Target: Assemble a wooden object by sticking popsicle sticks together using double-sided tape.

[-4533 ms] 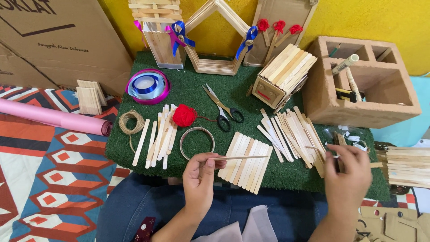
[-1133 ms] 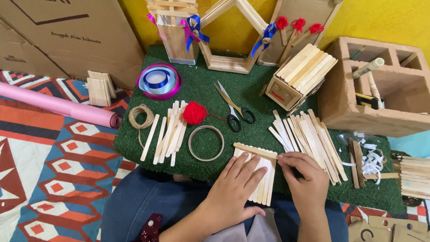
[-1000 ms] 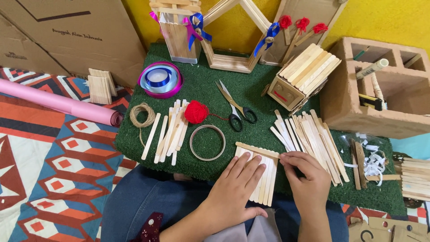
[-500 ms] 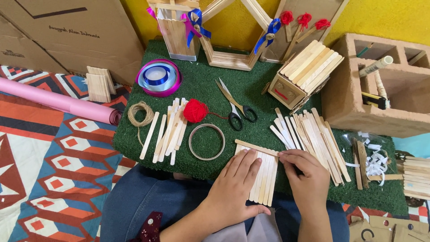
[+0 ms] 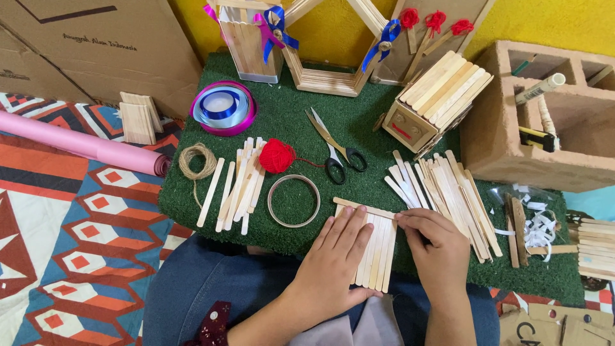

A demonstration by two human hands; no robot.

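Stick panel (image 5: 378,247) lies under flat left hand (image 5: 336,259); right hand (image 5: 435,247) seemingly pinches its crosspiece.

Place: a home craft corner, set up low on the floor, not at a proper workbench.
Work surface: a green mat of fake grass (image 5: 359,186) lay over a patterned rug (image 5: 70,211) in orange, blue and white.
Materials: loose wooden craft sticks (image 5: 238,186), a ball of red yarn (image 5: 277,156), a coil of twine (image 5: 197,160), a spool of blue ribbon (image 5: 223,107) and scissors (image 5: 334,144) were spread about.
Finished pieces: a stick-built house frame (image 5: 330,77) with blue bows stood at the back.
Surroundings: cardboard boxes (image 5: 96,45) and a yellow wall (image 5: 551,22) closed in the spot.
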